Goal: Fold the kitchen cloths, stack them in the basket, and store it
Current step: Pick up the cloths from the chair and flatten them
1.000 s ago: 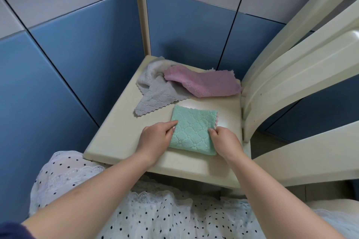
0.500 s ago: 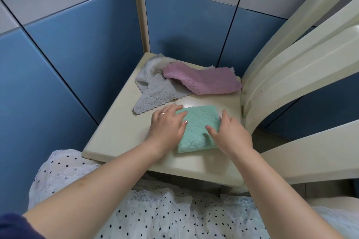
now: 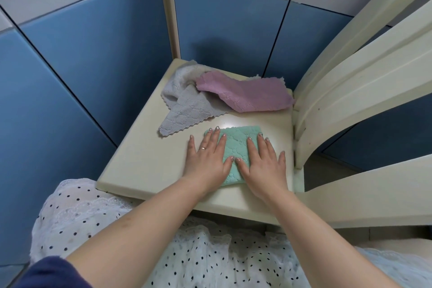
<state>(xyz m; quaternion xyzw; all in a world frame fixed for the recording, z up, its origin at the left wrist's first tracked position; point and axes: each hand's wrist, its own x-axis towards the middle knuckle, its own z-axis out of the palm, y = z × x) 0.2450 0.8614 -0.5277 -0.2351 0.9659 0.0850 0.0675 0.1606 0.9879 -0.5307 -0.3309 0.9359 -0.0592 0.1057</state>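
Note:
A folded mint-green cloth (image 3: 236, 145) lies flat on the cream seat (image 3: 145, 161) near its front edge. My left hand (image 3: 207, 159) presses flat on the cloth's left side, fingers spread. Flat on the right side rests my right hand (image 3: 263, 163), its fingers also apart. Behind them a grey cloth (image 3: 184, 112) lies crumpled and unfolded, one corner pointing toward me. A pink cloth (image 3: 247, 93) lies loosely spread, partly over the grey one. No basket is in view.
The cream chair's curved back slats (image 3: 364, 82) rise on the right. A cream post (image 3: 170, 7) stands at the seat's far corner. Blue and grey panels (image 3: 81, 54) close in the left and back. My polka-dot lap (image 3: 198, 252) fills the bottom.
My hands went from holding the green cloth's side edges to lying flat on top of it, sliding forward over it. The grey and pink cloths have not moved.

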